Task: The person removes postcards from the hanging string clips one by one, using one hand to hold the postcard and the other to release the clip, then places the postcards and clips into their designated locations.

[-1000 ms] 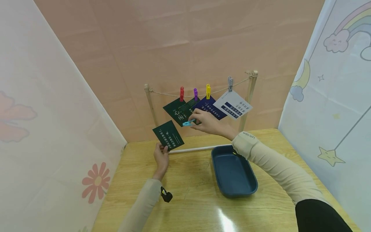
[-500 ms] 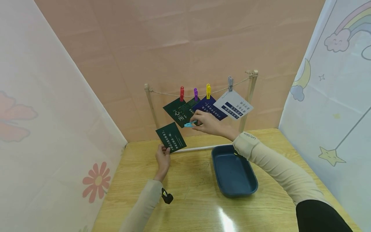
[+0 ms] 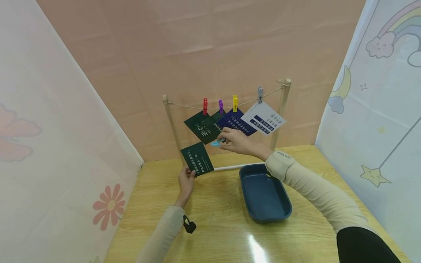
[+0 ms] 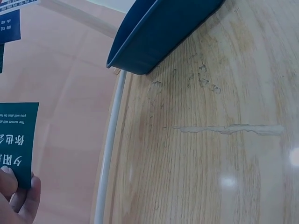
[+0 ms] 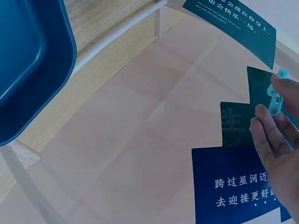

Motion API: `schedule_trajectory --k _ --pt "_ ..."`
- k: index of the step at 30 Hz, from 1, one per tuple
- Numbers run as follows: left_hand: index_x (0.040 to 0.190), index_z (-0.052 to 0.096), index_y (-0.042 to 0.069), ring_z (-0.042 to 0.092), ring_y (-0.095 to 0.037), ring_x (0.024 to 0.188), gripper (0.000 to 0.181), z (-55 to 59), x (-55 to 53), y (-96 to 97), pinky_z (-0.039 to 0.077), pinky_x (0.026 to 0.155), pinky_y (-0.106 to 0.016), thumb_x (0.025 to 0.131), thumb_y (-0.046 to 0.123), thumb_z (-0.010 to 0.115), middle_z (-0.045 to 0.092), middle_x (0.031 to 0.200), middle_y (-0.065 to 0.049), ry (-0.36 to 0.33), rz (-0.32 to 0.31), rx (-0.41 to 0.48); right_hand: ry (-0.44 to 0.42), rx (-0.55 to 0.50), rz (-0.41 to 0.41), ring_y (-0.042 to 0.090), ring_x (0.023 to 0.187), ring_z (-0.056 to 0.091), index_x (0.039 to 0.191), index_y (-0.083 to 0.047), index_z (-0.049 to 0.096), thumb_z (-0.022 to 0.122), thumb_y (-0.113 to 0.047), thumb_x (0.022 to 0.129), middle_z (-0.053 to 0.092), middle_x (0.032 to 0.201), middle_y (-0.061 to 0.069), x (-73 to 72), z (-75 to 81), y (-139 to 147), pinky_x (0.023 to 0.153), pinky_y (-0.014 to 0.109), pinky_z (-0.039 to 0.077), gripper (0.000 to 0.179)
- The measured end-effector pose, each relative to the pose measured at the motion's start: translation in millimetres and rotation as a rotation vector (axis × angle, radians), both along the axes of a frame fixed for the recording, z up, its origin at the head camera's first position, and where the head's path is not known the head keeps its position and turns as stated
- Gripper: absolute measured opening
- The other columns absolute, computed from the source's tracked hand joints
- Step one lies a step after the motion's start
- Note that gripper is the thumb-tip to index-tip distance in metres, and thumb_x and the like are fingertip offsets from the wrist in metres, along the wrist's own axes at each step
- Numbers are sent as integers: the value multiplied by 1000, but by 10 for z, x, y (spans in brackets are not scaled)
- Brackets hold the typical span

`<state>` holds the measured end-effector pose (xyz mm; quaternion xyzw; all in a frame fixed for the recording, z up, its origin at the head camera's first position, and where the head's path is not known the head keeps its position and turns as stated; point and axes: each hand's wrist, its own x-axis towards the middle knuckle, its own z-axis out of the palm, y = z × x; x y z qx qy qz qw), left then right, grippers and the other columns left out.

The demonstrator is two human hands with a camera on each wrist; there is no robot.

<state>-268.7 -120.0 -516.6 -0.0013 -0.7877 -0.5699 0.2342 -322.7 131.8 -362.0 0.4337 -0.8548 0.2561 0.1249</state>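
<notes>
My left hand (image 3: 186, 182) pinches a dark green card (image 3: 197, 159) with white lettering by its lower edge, thumb in front, tilted below the string. Between the thumb and fingers of my right hand (image 3: 237, 141) is a light blue clothespin (image 5: 275, 101), a short way right of that card and apart from it. Behind the right hand several cards hang from a string (image 3: 187, 107): a dark green card (image 3: 200, 129) under a red clothespin (image 3: 205, 106), a second green one under a purple clothespin (image 3: 220, 106), a navy card (image 3: 231, 118) under a yellow clothespin (image 3: 235, 103).
At the string's right end hangs a white card (image 3: 263, 118) from a grey clothespin (image 3: 260, 95). Wooden posts (image 3: 283, 98) hold the string, with a white bar (image 3: 228, 167) low between them. A blue tray (image 3: 265, 199) stands on the wooden table under the right forearm.
My left hand has brought its card slightly right and down, nearer the light blue clothespin. The right hand, still pinching that clothespin, has shifted a little right. The hanging cards stay put.
</notes>
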Motion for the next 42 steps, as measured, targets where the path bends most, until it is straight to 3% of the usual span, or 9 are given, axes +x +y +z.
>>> schedule_trajectory --k 7,17,28,35,42 --pt "98 61 -9 64 -32 77 9 -20 17 -10 58 63 -29 91 -12 64 62 87 -21 -29 -15 -9 -11 17 -12 24 82 64 109 -4 70 76 -12 89 59 102 11 3 -33 12 69 32 57 22" --pt "95 62 -9 65 -36 81 10 -47 37 -29 59 69 -41 87 -14 66 65 90 -24 -28 -50 -43 -32 33 -39 18 80 63 109 -4 70 78 -14 87 59 101 8 35 -64 48 68 30 56 25" --pt "99 63 -9 64 -31 85 11 -75 40 -68 58 68 -36 89 -6 68 67 92 -22 -138 -74 -92 -66 64 -51 16 80 62 108 -5 70 78 -14 88 59 102 9 38 -114 75 65 28 55 24" --pt "100 62 -7 65 -32 90 10 -99 45 -89 59 72 -38 91 -6 67 68 98 -23 -189 -119 -107 -70 83 -47 20 81 63 108 -4 70 76 -15 89 60 102 8 33 -148 95 68 28 56 23" --pt "101 62 -11 66 -30 82 13 -113 70 -116 60 63 -34 89 -9 68 66 91 -22 -180 -201 -154 -73 91 -44 19 79 63 107 -4 69 76 -13 89 61 102 10 27 -178 139 66 28 55 21"
